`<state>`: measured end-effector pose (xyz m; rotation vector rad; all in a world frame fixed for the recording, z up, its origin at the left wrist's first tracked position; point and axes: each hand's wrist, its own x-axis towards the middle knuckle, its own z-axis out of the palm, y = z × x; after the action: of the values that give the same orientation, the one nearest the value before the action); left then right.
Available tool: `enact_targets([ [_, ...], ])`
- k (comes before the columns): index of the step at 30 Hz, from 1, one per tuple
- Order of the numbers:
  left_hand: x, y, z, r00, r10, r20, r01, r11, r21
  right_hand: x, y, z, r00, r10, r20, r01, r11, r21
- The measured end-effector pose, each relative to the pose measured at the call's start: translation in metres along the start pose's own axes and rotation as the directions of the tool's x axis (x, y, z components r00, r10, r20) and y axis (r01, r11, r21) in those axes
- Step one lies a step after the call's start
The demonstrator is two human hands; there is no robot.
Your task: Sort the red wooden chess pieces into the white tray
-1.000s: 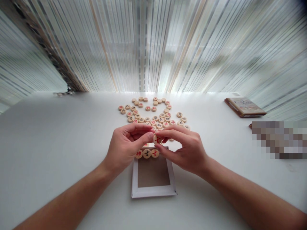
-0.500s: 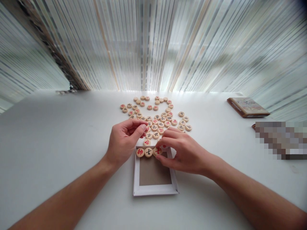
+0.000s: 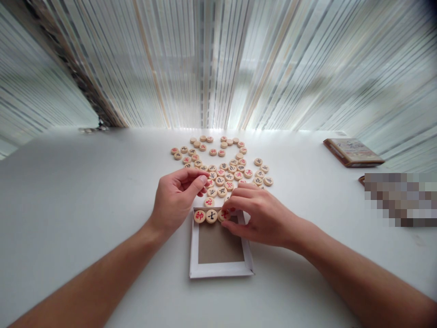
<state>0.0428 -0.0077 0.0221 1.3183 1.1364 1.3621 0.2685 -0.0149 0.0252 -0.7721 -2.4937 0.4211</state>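
A shallow white box tray (image 3: pixel 221 269) with a brown bottom lies before me. Along its far inner edge sit a Chinese chess piece with a red character (image 3: pixel 200 216) and one with a black character (image 3: pixel 211 216). Beside them, my right hand (image 3: pixel 257 214) grips a red-marked chess piece (image 3: pixel 224 214) between thumb and fingers, at the tray's far right corner. That piece appears to overlap another disc. Just beyond the tray's far left corner, my left hand (image 3: pixel 179 193) hovers with thumb and fingers pinched together; whatever is between them, if anything, is hidden.
Many loose round chess pieces (image 3: pixel 221 192) with red or black characters spread over the white table (image 3: pixel 112 191) beyond the tray; some are blank side up. A brown-edged box (image 3: pixel 355 152) lies at far right, near a blurred-out item (image 3: pixel 403 200). Striped curtains (image 3: pixel 218 64) hang behind.
My right fingers have shifted slightly over the red-marked piece, covering more of it and the red spot that showed behind it. My left hand is nearly still.
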Motion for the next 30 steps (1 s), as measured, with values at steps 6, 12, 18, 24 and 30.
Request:
enact_targets([
  [6, -0.0001, 0.0004, 0.0002, 1.000, 0.003, -0.003, -0.003, 1.000, -0.003, 0.0003, 0.0003, 0.0004, 1.000, -0.006, -0.005, 0.006, 1.000, 0.006],
  [12, -0.0002, 0.0014, 0.0005, 1.000, 0.002, -0.001, -0.002, 1.000, 0.006, 0.0003, -0.0004, 0.0005, 1.000, -0.018, -0.014, 0.018, 1.000, 0.001],
  [18, -0.0002, 0.0010, 0.0000, 1.000, 0.004, 0.000, -0.004, 1.000, 0.005, 0.0002, -0.0001, 0.0002, 0.999, -0.025, -0.022, 0.025, 1.000, -0.007],
  [24, -0.0002, 0.0009, -0.0004, 1.000, 0.006, 0.007, -0.006, 1.000, 0.004, 0.0006, 0.0001, 0.0012, 1.000, -0.018, -0.022, 0.018, 1.000, 0.002],
  [30, -0.0005, 0.0028, 0.0009, 1.000, 0.005, -0.005, -0.005, 1.000, 0.007, 0.0004, -0.0012, -0.0022, 0.999, -0.008, -0.047, 0.009, 1.000, 0.011],
])
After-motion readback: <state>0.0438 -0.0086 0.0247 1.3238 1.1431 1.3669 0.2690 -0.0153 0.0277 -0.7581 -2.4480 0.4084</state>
